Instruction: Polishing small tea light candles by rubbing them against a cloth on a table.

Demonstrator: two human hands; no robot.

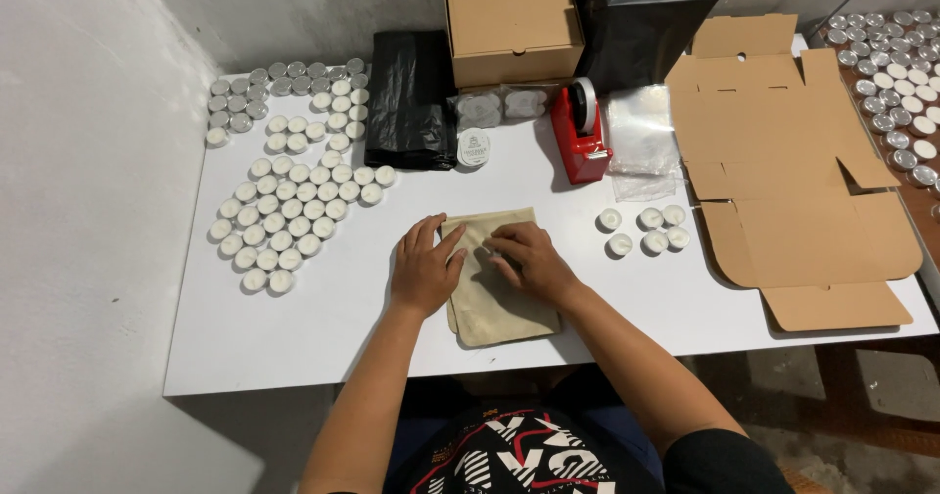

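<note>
I see left hand (423, 271) flat, fingers together, pinning the beige pouch (494, 288) while right hand (529, 261) fingertips press its middle, tealights (642, 231) within reach.

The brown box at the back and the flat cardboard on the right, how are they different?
The brown box is folded up and closed; the flat cardboard lies unfolded with its flaps spread. The box stands behind the red tape holder; the cardboard lies right of it. Both are plain brown cardboard.
</note>
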